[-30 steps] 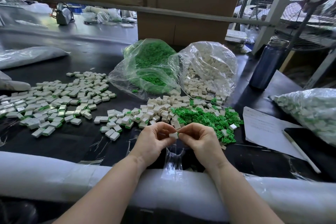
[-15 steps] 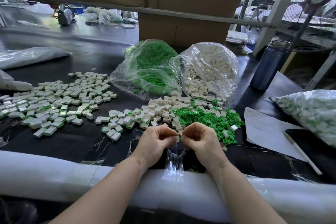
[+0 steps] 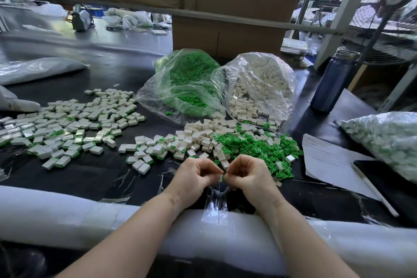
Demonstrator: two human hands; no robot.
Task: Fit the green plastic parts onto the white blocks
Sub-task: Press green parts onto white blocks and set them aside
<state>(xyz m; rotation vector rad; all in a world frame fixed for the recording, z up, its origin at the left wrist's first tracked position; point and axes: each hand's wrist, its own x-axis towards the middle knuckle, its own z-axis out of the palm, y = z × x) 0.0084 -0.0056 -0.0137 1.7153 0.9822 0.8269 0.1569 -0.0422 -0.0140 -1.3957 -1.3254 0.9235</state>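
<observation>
My left hand (image 3: 195, 178) and my right hand (image 3: 249, 176) meet fingertip to fingertip near the table's front edge. Between them they pinch one small white block (image 3: 221, 178) with a sliver of a green part (image 3: 223, 178) at its right side; most of both is hidden by my fingers. Just beyond my right hand lies a loose heap of green parts (image 3: 257, 149). Bare white blocks (image 3: 203, 133) are piled to its left. A spread of blocks with green fitted (image 3: 67, 126) covers the table's left side.
Two open clear bags stand behind the heaps, one of green parts (image 3: 187, 88), one of white blocks (image 3: 261, 88). A dark blue bottle (image 3: 334, 81) stands at the right, with paper (image 3: 329, 160), a pen (image 3: 372, 189) and another filled bag (image 3: 388, 140). White foam padding (image 3: 67, 214) lines the table's front edge.
Both hands have stayed together and dropped slightly toward the front edge. The white block that showed between the fingertips is now mostly covered, with a bit of green beside it.
</observation>
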